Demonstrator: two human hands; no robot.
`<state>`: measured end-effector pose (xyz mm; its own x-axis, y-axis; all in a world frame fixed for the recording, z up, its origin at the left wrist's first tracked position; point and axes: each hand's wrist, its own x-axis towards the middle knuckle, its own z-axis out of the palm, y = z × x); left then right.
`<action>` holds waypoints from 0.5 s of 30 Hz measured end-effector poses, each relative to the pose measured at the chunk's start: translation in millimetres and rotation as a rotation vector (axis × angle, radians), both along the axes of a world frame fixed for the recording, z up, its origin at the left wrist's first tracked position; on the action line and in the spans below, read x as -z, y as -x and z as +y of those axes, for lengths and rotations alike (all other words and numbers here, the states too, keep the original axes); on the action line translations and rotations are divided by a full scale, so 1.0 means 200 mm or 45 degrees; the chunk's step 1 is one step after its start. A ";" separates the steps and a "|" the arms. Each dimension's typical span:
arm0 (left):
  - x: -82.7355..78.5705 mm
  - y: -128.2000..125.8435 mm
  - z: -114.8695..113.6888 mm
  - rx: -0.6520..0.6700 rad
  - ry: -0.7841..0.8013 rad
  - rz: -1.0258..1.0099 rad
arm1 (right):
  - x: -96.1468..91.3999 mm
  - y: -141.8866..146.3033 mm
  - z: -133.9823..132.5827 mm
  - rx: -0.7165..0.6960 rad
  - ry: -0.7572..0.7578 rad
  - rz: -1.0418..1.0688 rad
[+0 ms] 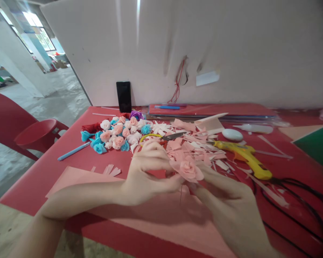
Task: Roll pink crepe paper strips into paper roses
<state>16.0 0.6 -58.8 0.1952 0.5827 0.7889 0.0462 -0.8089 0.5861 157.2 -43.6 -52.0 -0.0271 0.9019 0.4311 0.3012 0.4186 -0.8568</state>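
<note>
Sitting between fingertips: pink flower

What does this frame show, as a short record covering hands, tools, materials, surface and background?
Left hand: fingertips on a pink paper flower
Right hand: fingertips at the same flower
Tools: yellow glue gun, scissors
Materials: pink sheet below the hands; paper scraps beyond
Other flowers: clustered, pink, white, blue
Surface: red table
Background: black phone against pale panel

I count one held pink paper rose, over a dozen pink, white and blue roses, one yellow plastic glue gun, one pair of yellow-handled scissors and one black rectangular phone.
</note>
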 end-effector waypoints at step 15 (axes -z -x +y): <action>-0.11 0.06 0.05 -0.144 -0.447 0.124 | -0.03 -0.02 0.05 -0.219 0.266 0.298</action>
<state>3.1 10.7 -36.7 0.2292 0.3023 0.9253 0.1888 -0.9463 0.2624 161.8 -34.2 -46.3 -0.1084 0.9620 0.2506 0.0268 0.2549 -0.9666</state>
